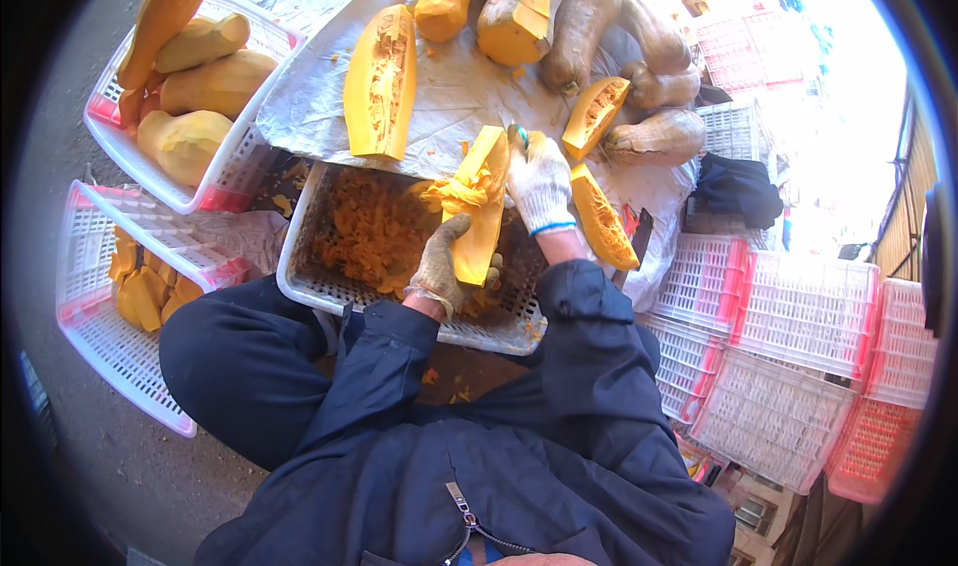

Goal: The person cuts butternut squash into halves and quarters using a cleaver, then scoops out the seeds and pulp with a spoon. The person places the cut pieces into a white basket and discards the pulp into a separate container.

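My left hand (443, 266), in a soiled knit glove, grips the lower end of a peeled squash piece (480, 229) above a plastic crate of scraps (374, 236). Stringy pulp hangs from the piece's left side. My right hand (539, 177), in a white knit glove with a blue cuff edge, is closed beside the piece's upper right, around a small tool whose greenish part (522, 133) shows by the fingers; its kind is hidden. Cut squash sections with seedy hollows (382, 87) (596, 117) (605, 218) lie on the sheet-covered surface to both sides.
Peeled squashes (217, 83) fill a crate at upper left, with cut chunks (146, 289) in another below. Unpeeled squashes (584, 34) lie at the back of the sheet (299, 117). A dark blade (640, 236) rests at its right. Crates (801, 311) are stacked farther right.
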Available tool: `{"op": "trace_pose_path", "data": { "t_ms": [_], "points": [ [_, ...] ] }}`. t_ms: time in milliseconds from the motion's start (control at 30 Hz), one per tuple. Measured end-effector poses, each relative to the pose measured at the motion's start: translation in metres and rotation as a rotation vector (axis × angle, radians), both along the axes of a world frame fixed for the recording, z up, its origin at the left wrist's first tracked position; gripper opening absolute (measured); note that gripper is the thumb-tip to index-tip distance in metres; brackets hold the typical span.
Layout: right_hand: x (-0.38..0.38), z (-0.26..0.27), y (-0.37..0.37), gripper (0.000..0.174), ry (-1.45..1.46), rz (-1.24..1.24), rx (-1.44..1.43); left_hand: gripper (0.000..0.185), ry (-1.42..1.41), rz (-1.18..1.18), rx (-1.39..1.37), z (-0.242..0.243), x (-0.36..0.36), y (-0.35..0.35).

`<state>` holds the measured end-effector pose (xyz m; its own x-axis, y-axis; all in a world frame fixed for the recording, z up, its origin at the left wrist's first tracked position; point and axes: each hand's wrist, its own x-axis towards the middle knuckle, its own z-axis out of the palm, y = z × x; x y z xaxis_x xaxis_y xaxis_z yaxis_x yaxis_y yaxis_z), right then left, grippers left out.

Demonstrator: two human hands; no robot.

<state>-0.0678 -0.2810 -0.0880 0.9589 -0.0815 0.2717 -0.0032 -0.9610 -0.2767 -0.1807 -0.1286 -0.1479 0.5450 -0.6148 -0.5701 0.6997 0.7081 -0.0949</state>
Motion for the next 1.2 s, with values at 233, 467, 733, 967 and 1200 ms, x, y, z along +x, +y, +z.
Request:
{"op": "trace_pose_path", "data": {
  "t_ms": [233, 467, 733, 967, 1200],
  "points": [
    [-0.035, -0.01, 0.014, 0.017, 0.06, 0.141, -0.032, 0.052, -0.017, 0.009, 0.002, 0.001, 0.0, 0.004],
    [-0.021, 0.014, -0.003, 0.023, 0.027, 0.083, -0.008, 0.053, -0.027, -0.001, -0.044, -0.009, 0.0, 0.001],
    [-0.001, 0.003, -0.009, 0.013, 0.101, 0.122, -0.369, 0.052, -0.024, 0.009, 0.032, 0.002, 0.003, 0.003],
    [-0.066, 0.017, 0.007, 0.013, 0.283, 0.356, -0.452, 0.048, -0.027, 0.033, -0.008, 0.004, 0.004, 0.005],
    [-0.03, 0.026, 0.0, 0.007, 0.039, 0.214, -0.348, 0.047, 0.001, -0.003, 0.033, 0.004, 0.005, 0.003]
  ]
}}
